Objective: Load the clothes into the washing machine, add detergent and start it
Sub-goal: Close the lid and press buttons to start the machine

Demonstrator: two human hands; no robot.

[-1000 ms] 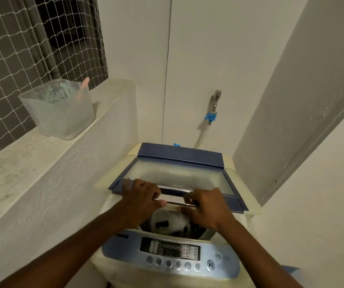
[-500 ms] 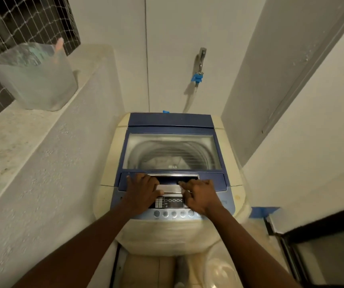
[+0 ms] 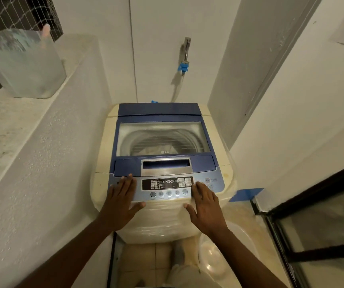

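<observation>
Top-loading washing machine, cream body with blue lid (image 3: pixel 162 140), stands in a narrow white-walled alcove, lid shut flat. "LG" logo readable on the lid's clear window, near its front edge. Pale clothes (image 3: pixel 156 150) show dimly through the window, down in the drum. Silver handle recess sits at the lid's front centre.

Blue-and-silver control panel (image 3: pixel 167 187) along the front edge: dark display block, a row of round buttons beneath, a power button at the right end. Lettering on the panel too small to read.

Left hand (image 3: pixel 121 202), fingers spread flat, palm down, lies over the panel's left end and the machine's front corner; holds nothing. Right hand (image 3: pixel 205 206), likewise spread and empty, lies over the panel's right part, thumb pointing inward. No grip closed on anything.

Room: metal wall tap with blue hose connector (image 3: pixel 184 59) on the wall behind the machine. Speckled stone ledge (image 3: pixel 11 125) on the left carries a translucent plastic container (image 3: pixel 21 63); netting over the opening behind it. Blue tape strip (image 3: pixel 246 194) on the wall to the right. Dark-framed glass door (image 3: pixel 316 235) at lower right. Beige tiled floor (image 3: pixel 142 260) below
</observation>
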